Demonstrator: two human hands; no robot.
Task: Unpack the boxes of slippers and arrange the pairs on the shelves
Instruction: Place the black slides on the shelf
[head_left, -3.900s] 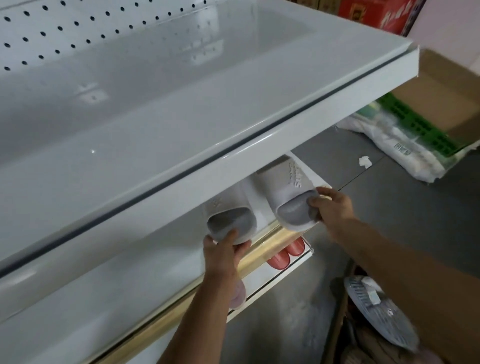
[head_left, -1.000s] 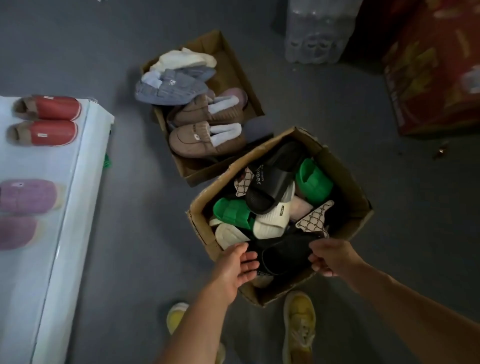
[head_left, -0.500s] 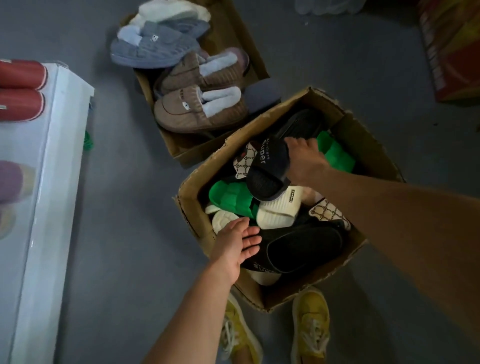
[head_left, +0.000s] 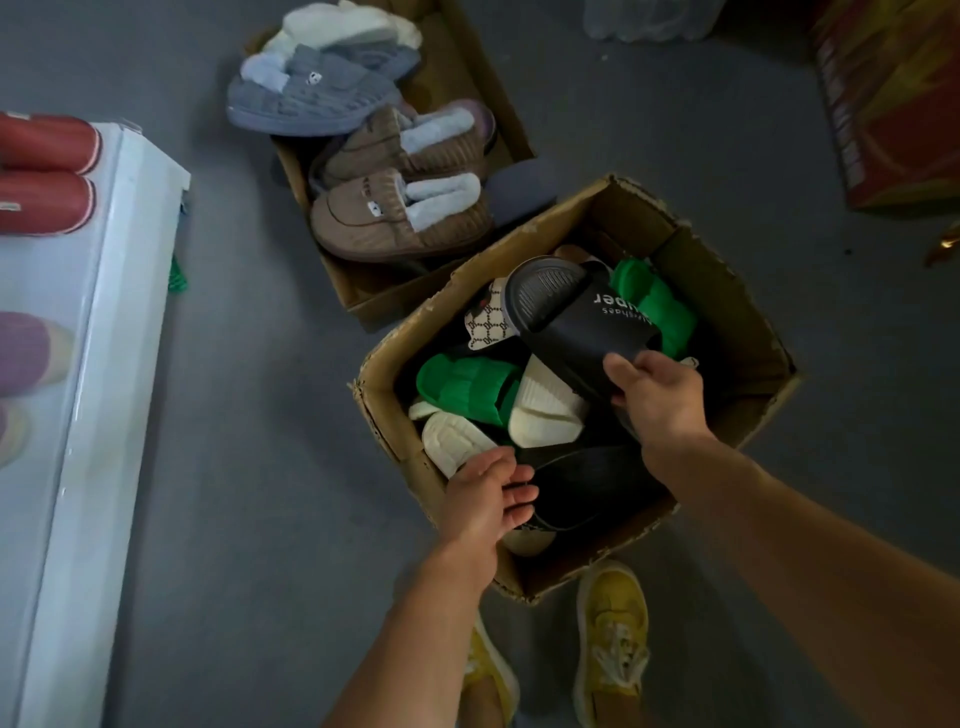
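Floor: grey floor (head_left: 249, 467) fills the view, with two open cartons on it; a white shelf (head_left: 104, 364) runs down the 9 o'clock edge.
Near carton: cardboard box (head_left: 727, 291) just past centre toward 3 o'clock, packed loosely with mixed slides.
Held slide: black slide (head_left: 576, 322) with white lettering on its strap, raised above the pile, sole end tilted toward 11 o'clock.
Right hand: right hand (head_left: 660, 400) pinches the slide's near end, thumb on top, fingers curled under.
Left hand: left hand (head_left: 488, 499) hangs over the box's 7 o'clock corner, fingers loose and apart, holding nothing; whether it touches the second black slide (head_left: 587, 488) beneath it I cannot tell.
Other contents: green slide (head_left: 462, 384) at 9 o'clock in the box, another green slide (head_left: 657, 306) at 2 o'clock, cream slides (head_left: 545, 410) mid-box, a patterned slipper (head_left: 488, 325) at 11 o'clock.
Far carton: second box (head_left: 467, 67) at 12 o'clock holds brown plush slippers (head_left: 400, 218) and a grey plush slipper (head_left: 306, 98).
Shelf: red slippers (head_left: 41, 171) and a purple slipper (head_left: 26, 353) already set out.
Handling: the slide is probably light moulded foam, springy and not fragile; an end pinch will likely let it swing, so a grip across the strap or mid-sole should be steadier.
Mate: the lower black slide looks like its partner; taking it by the strap should free it from the pile.
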